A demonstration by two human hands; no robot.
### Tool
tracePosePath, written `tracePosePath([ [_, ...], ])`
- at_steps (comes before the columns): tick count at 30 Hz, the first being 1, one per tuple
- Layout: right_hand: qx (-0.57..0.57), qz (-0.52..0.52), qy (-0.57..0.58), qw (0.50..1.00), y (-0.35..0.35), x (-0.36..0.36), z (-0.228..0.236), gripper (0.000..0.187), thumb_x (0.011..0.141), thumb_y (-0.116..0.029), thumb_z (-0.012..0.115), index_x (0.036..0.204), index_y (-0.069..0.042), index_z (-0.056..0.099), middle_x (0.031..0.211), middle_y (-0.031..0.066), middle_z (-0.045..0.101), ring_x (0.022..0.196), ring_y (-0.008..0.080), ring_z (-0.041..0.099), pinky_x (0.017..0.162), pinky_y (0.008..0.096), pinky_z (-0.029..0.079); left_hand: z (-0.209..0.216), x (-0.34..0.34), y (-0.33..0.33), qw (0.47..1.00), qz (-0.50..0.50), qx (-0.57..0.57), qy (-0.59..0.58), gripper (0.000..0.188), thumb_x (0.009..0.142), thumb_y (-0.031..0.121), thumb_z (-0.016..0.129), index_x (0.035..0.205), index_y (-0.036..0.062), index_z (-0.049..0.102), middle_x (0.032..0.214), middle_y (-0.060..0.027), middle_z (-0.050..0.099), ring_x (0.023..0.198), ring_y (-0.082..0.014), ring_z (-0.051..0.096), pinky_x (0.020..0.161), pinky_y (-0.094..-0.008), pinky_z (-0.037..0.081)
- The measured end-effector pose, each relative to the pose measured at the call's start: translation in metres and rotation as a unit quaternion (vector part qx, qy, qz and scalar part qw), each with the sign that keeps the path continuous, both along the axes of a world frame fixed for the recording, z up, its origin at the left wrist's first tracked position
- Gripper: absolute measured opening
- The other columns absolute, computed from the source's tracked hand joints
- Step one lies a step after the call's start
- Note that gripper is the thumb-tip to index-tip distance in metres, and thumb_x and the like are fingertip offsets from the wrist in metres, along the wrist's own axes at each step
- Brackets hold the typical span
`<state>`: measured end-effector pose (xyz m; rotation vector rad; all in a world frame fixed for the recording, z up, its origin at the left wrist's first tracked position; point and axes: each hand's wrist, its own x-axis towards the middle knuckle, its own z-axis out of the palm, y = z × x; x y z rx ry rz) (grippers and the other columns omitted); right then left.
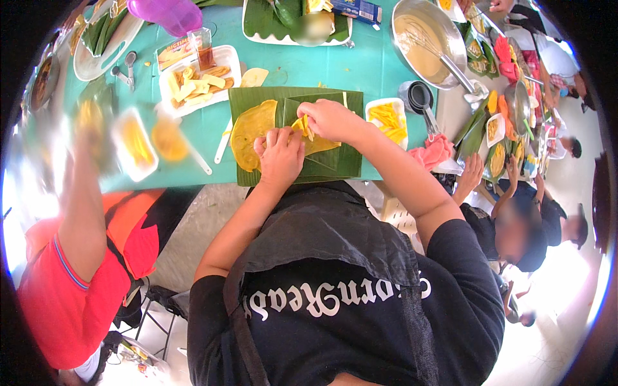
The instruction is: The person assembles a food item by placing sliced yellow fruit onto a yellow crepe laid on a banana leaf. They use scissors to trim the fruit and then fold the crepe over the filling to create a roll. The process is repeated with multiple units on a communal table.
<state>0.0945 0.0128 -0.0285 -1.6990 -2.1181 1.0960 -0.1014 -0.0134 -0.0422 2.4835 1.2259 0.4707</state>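
Yellow strips (302, 125) sit pinched in my right hand (331, 119) over the thin yellow wrapper (252, 132) — my left hand (280, 157) presses flat just below, fingers closed on nothing. Beneath both lies the banana leaf (335, 164); right of my grip, a white tray (387, 119) of more strips.

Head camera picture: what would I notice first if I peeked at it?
Probably the two hands in the middle: the left hand presses on a round yellow wrapper lying on folded green banana leaves, while the right hand pinches yellow strips onto it. Next, the teal table pops out, with a white tray of yellow strips on the right and a big metal bowl of batter with a whisk behind it.
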Motion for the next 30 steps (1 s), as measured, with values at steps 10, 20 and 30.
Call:
tracePosePath([
  [10,-0.015,-0.016,0.031,0.999,0.015,-0.004,0.002,0.019,0.082,-0.008,0.055,0.1,-0.005,0.058,0.09,0.0175,0.064,0.088,0.0365,0.06,0.078,0.0462,0.048,-0.002,0.0,-0.001,1.0,-0.011,0.016,-0.013,0.034,0.079,0.023,0.069,0.112,0.0185,0.063,0.104,0.0002,0.056,0.101,-0.02,0.052,0.085,-0.0444,0.031],
  [20,0.082,-0.006,0.068,0.994,0.014,-0.002,-0.005,0.021,0.08,-0.01,0.062,0.1,-0.004,0.061,0.088,0.0114,0.063,0.084,0.0311,0.06,0.078,0.0406,0.049,-0.002,0.002,-0.001,0.999,-0.037,0.009,0.015,0.042,0.078,0.024,0.067,0.119,0.0208,0.058,0.11,-0.0018,0.052,0.104,-0.0197,0.049,0.087,-0.0445,0.029],
  [30,0.09,-0.357,0.012,0.93,-0.033,0.04,-0.001,0.019,0.083,-0.013,0.063,0.099,-0.004,0.065,0.093,0.0168,0.066,0.08,0.0352,0.065,0.073,0.0427,0.052,0.006,0.006,0.001,0.999,-0.053,0.004,0.011,0.041,0.079,0.023,0.068,0.12,0.0193,0.06,0.111,-0.0045,0.052,0.105,-0.0232,0.049,0.086,-0.0442,0.03],
])
